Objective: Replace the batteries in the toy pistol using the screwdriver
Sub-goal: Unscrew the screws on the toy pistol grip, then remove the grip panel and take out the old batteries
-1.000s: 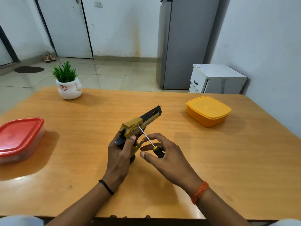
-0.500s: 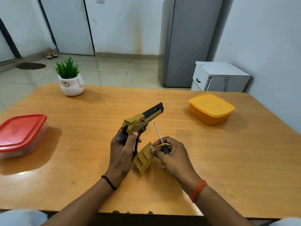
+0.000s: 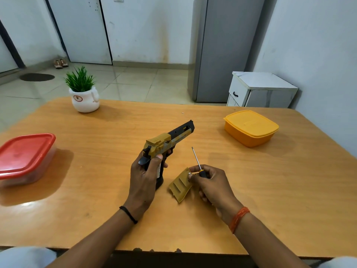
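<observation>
- Head view, the grip: our left hand [image 3: 144,180] wraps its fingers round the handle of the toy pistol [image 3: 166,144], butt resting on the table [image 3: 96,190] and barrel pointing up and away, which, we judge, keeps the opened handle turned toward us.
- Head view, the tool hand: our right hand [image 3: 210,183] curls round the screwdriver [image 3: 197,161], shaft pointing up and away, while its fingertips [image 3: 191,176] also pinch the loose battery cover [image 3: 180,185], whose lower edge sits at the tabletop. We judge the cover is off and needs setting down next.
- Head view, the room to move: bare wood lies just right of the hand. The yellow box [image 3: 251,128] and the red-lidded box [image 3: 25,155] stand well apart; the potted plant [image 3: 84,93] stands far back. The near table edge lies under our forearms.
- We cannot tell whether batteries sit in the handle.
</observation>
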